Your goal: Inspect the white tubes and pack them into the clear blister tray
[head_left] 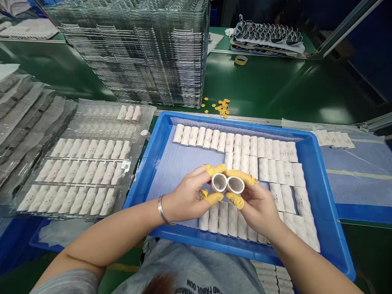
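Note:
My left hand (190,191) pinches a short white tube (219,183) between thumb and finger, its hollow grey end turned toward me. Another white tube (235,185) is gripped the same way in my right hand (255,200). The two tubes are side by side and appear to touch. Yellow finger cots cover the pinching fingertips. Both hands are over a blue tray (147,151) lined with pale sheeting. Rows of similar white tubes (245,146) lie in it, several with small dark markings. My hands and forearms hide part of the lower rows.
Left of the blue tray, a clear plastic tray (142,118) holds rows of white tubes. Behind it rises a tall stack of clear trays (137,57). Loose yellow finger cots (223,107) and a tape roll (241,60) lie on the green bench. Another lined tray (361,163) is at right.

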`<state>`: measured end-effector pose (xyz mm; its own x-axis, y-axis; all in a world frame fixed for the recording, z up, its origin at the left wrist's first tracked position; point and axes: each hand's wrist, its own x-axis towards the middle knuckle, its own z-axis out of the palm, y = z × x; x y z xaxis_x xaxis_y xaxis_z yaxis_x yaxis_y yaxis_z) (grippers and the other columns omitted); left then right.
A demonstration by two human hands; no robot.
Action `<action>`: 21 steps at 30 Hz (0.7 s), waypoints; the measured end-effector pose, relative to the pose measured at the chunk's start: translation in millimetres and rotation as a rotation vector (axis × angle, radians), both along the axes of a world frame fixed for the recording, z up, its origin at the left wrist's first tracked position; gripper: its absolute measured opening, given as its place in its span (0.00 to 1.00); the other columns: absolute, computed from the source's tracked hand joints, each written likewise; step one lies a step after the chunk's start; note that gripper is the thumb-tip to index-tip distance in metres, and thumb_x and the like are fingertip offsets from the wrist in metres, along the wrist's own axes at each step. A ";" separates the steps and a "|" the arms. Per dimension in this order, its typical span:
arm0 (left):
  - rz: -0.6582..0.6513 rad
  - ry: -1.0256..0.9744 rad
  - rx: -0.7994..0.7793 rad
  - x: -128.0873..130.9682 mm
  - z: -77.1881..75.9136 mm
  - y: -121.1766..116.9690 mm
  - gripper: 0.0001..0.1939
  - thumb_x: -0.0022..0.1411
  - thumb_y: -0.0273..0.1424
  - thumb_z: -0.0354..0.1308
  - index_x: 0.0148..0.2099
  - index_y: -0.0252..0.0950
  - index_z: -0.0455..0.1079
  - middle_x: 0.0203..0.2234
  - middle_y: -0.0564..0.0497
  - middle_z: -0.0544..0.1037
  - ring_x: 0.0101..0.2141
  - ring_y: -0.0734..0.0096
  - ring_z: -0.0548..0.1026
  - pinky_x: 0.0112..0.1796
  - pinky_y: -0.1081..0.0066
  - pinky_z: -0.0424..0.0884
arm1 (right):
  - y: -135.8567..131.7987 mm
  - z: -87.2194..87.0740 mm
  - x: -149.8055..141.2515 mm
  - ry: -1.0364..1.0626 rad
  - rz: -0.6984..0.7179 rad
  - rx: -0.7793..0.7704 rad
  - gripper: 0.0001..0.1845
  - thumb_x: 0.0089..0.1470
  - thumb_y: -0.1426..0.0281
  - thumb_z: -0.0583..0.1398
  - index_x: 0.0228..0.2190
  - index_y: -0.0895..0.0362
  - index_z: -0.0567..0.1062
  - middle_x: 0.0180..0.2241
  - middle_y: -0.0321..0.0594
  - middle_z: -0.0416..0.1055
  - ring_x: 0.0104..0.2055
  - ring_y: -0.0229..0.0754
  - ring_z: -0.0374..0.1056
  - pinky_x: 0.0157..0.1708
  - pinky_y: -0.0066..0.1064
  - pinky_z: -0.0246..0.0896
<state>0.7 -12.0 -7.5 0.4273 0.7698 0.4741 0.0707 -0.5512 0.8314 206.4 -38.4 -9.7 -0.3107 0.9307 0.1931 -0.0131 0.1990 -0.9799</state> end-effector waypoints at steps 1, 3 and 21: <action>0.007 0.021 0.080 -0.3 -0.9 -0.3 0.27 0.64 0.26 0.60 0.64 0.38 0.64 0.40 0.45 0.75 0.41 0.64 0.74 0.43 0.62 0.76 | -0.1 -0.9 0.1 -0.010 -0.010 0.033 0.21 0.65 0.73 0.64 0.56 0.42 0.74 0.55 0.37 0.73 0.56 0.46 0.70 0.57 0.38 0.69; -0.006 0.038 0.150 -1.0 -1.3 -0.2 0.30 0.64 0.24 0.58 0.67 0.40 0.60 0.44 0.43 0.75 0.44 0.62 0.74 0.46 0.59 0.75 | 0.4 -0.9 0.5 -0.030 -0.025 0.084 0.22 0.64 0.75 0.64 0.55 0.41 0.74 0.53 0.35 0.74 0.55 0.44 0.71 0.57 0.35 0.68; -0.052 0.054 0.200 -1.7 0.6 1.8 0.28 0.64 0.23 0.56 0.66 0.38 0.61 0.44 0.41 0.74 0.44 0.61 0.73 0.46 0.58 0.74 | 2.7 0.2 3.6 -0.106 -0.051 0.163 0.25 0.61 0.78 0.64 0.55 0.41 0.75 0.52 0.33 0.75 0.54 0.43 0.72 0.55 0.32 0.69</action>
